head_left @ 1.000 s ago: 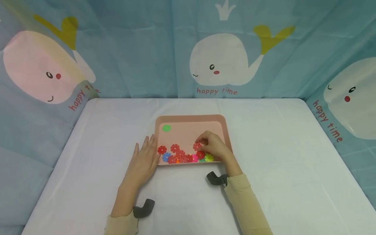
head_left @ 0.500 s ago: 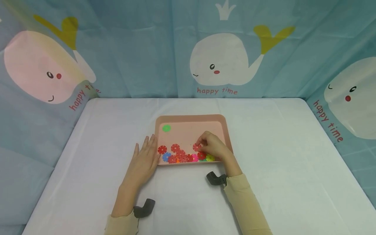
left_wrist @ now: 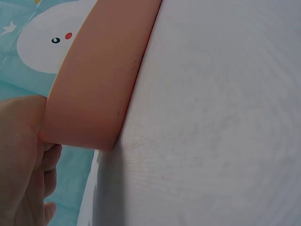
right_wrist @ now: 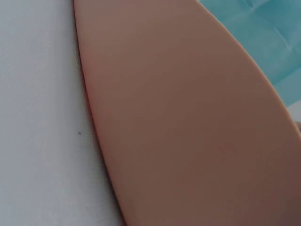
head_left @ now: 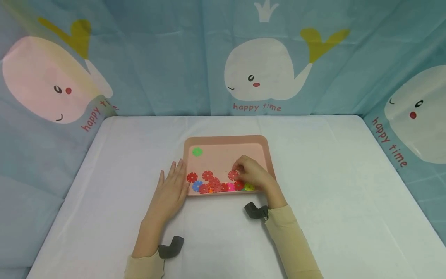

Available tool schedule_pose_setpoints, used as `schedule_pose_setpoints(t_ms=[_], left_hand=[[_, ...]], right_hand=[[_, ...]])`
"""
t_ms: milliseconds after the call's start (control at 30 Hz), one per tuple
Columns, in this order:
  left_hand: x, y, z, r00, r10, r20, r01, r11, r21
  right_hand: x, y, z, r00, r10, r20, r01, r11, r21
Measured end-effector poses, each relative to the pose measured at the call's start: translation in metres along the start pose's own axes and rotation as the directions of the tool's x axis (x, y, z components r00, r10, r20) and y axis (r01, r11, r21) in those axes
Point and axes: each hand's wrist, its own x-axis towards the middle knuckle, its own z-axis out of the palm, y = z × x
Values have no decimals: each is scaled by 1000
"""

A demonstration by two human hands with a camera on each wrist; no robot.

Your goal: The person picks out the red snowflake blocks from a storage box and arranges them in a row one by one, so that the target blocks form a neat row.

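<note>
A shallow pink tray lies on the white table. Along its near side are several notched plastic snowflake discs, mostly red, with a blue disc and a partly covered yellow disc among them. My left hand lies along the tray's left side, fingers straight and touching the rim. Over the right part of the tray, my right hand has thumb and index finger bent at a red snowflake disc, pinching its edge. The right wrist view shows mostly the tray's outer wall, hiding the fingertips.
A green disc lies apart in the tray's far left corner. White cloth covers the table around the tray. Blue curtains with whale prints hang behind and at both sides. Dark curved mounts sit at the wrists.
The right fingers have shifted slightly at the red disc and now cover more of the yellow disc. A neighbouring red disc has slid a little rightward. The left hand stays put.
</note>
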Motion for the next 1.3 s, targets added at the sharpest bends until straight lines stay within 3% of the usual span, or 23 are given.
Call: schedule_pose_setpoints(t_ms=[133, 400, 633, 833, 1067, 1300], left_hand=[[0, 0, 0, 1000, -2, 3, 2, 1000, -5], [1, 0, 3, 1000, 12, -6, -12, 1000, 0], [1, 0, 3, 1000, 11, 2, -11, 1000, -4], [1, 1, 2, 1000, 6, 8, -6, 1000, -8], [2, 2, 0, 1000, 8, 4, -7, 1000, -13], [2, 1, 0, 1000, 1, 13, -1, 1000, -21]], right_hand=[[0, 2, 0, 1000, -5, 8, 5, 1000, 10], [-3, -2, -2, 995, 92, -26, -89, 988, 123], [-5, 1, -2, 987, 55, -149, -25, 981, 194], [-5, 2, -5, 981, 38, -189, -2, 983, 186], [-7, 7, -13, 974, 31, -224, 29, 965, 260], [-10, 6, -23, 964, 126, -233, -50, 950, 309]])
